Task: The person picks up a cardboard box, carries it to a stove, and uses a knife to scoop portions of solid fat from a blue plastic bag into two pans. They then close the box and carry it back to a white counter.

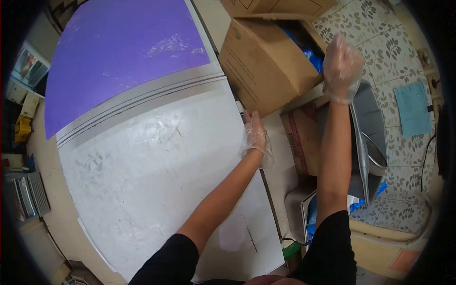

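A brown cardboard box [259, 66] sits tilted beyond the right edge of the white chest lid, its top open. Crumpled blue plastic [312, 59] shows inside it. My left hand [256, 137], in a clear plastic glove, is at the lid's right edge with its fingers stretched out and the tips at the box's lower corner. My right hand [341, 69], gloved the same way, is closed at the right rim of the box's opening. Its fingertips are partly hidden.
The white lid [142, 156] adjoins a purple panel [128, 42]. Below the box stand another carton [300, 137] and a grey bin [373, 111]. A second grey bin [297, 209] stands nearer me. A blue-green sheet [412, 109] is on the patterned tiles.
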The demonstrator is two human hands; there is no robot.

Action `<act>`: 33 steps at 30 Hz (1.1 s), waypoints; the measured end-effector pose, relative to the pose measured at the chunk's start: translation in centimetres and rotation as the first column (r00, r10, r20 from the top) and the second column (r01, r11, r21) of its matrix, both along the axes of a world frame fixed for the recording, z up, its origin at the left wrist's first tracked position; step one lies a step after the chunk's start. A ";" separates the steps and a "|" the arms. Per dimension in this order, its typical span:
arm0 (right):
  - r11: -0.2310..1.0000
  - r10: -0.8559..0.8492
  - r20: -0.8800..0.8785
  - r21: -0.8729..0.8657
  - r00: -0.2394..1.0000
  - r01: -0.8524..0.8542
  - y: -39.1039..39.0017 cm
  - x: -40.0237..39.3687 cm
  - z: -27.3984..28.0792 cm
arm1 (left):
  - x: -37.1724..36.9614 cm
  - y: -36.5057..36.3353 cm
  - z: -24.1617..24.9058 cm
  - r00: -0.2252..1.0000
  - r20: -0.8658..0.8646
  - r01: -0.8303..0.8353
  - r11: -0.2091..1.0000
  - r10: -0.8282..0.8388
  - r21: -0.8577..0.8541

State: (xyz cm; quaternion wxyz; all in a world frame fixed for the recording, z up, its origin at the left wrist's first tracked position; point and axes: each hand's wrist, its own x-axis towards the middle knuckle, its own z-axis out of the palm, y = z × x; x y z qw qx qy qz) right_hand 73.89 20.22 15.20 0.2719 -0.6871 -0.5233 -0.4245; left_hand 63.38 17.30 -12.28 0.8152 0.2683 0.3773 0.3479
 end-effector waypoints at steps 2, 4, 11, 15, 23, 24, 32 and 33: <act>0.995 -0.097 0.159 -0.002 0.983 0.098 1.5 2.2 0.3 | -0.1 0.4 -0.3 0.999 0.038 0.016 1.000 -0.016 0.000; 0.960 -0.257 0.351 -0.014 0.900 0.280 1.5 5.0 0.7 | -0.7 0.9 -0.4 0.992 0.117 0.040 0.999 -0.039 -0.008; 0.934 -0.040 0.716 0.274 0.697 -0.228 3.4 17.4 3.7 | -3.0 1.2 3.6 0.734 0.656 0.062 0.945 0.176 -0.322; 0.826 0.459 0.135 0.297 0.878 -0.478 3.9 4.6 4.9 | -3.9 1.7 2.4 0.673 0.712 0.022 0.957 0.199 -0.288; 0.980 -0.192 0.654 0.086 0.731 0.180 3.8 3.2 5.2 | -4.0 2.8 2.8 0.693 0.707 0.197 0.906 0.141 -0.374; 0.967 -0.241 0.677 0.109 0.695 0.230 3.7 3.8 4.1 | -3.9 2.5 3.2 0.740 0.658 0.190 0.894 0.141 -0.406; 0.986 -0.151 0.578 0.032 0.802 0.163 -1.2 1.3 -2.2 | -0.9 1.1 -0.4 0.788 0.597 0.118 0.915 0.151 -0.386; 0.981 -0.181 0.356 0.001 0.917 0.194 -1.0 1.2 -1.1 | -0.9 0.9 0.1 0.801 0.566 0.076 0.904 0.197 -0.422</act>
